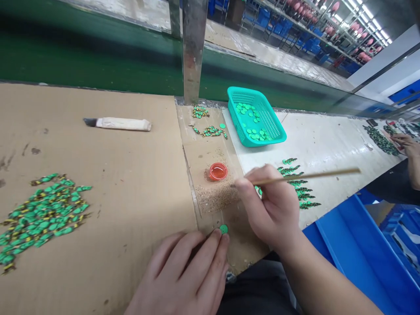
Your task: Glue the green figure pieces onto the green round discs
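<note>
My right hand (272,203) pinches a thin wooden stick (321,174), whose tip points left, above a speckled brown patch (213,199) on the cardboard. Just beyond that patch sits a small red cup (218,171) with liquid inside. My left hand (193,267) rests on the cardboard near the front edge, fingers together, its fingertips pressed on a green disc (223,229). Anything under the palm is hidden. Rows of dark-and-green pieces (303,190) lie right of my right hand, which partly covers them.
A teal basket (278,131) holds green discs. Small green-and-yellow pieces lie behind the cup (211,131) and in a large pile (46,214) at left. A white-wrapped knife (123,124) lies at back left. Blue bins (357,245) stand at right, below another person's hand (405,142).
</note>
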A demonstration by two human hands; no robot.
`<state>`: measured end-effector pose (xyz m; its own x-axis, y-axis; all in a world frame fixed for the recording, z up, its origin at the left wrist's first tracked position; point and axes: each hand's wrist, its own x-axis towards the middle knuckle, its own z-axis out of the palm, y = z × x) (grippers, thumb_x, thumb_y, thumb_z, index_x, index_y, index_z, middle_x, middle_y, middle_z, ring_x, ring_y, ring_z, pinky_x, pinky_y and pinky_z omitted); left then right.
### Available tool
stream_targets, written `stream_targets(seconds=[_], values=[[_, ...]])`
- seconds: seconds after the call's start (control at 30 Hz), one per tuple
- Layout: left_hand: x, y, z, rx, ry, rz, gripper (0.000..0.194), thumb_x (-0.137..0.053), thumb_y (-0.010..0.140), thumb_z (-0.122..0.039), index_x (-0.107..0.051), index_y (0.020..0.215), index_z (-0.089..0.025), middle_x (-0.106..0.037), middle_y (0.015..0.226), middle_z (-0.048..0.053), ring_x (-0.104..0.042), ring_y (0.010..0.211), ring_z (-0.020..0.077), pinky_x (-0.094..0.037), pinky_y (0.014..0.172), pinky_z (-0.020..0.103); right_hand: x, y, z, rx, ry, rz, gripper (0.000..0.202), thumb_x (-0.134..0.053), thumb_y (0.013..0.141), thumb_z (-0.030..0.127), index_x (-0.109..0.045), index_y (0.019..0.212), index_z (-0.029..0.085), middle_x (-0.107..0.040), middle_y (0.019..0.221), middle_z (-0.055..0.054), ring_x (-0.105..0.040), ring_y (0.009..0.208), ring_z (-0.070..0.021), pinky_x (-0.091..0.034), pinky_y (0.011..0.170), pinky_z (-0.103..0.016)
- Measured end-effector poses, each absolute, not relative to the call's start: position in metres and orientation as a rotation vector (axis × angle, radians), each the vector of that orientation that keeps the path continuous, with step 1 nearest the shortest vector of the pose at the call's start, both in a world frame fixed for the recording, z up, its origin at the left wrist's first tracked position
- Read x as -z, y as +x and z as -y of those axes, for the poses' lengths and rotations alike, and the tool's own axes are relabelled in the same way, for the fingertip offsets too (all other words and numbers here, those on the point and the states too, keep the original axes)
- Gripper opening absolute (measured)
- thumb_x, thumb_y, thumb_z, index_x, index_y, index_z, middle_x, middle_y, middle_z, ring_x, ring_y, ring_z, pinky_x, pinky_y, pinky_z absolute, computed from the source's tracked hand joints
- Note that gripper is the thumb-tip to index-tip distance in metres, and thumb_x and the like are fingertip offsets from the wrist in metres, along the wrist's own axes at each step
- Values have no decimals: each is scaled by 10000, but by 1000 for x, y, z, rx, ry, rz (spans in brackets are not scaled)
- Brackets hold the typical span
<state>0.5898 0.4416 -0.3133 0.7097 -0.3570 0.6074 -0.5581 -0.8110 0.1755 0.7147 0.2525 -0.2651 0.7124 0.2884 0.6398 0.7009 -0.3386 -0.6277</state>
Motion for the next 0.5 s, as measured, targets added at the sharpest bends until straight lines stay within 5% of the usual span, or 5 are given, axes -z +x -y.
stream_targets(seconds=[0.5], values=[[310,579,-445,-638,2593,784,291,-570,1156,-202,-792,1333,-138,-802,1439,77,-653,1293,325,-435,1162,548,298,660,-232,201,-1847,781,211,-703,1108,115,-594,996,257,-629,836,45,-616,725,-126,-553,695,-286]])
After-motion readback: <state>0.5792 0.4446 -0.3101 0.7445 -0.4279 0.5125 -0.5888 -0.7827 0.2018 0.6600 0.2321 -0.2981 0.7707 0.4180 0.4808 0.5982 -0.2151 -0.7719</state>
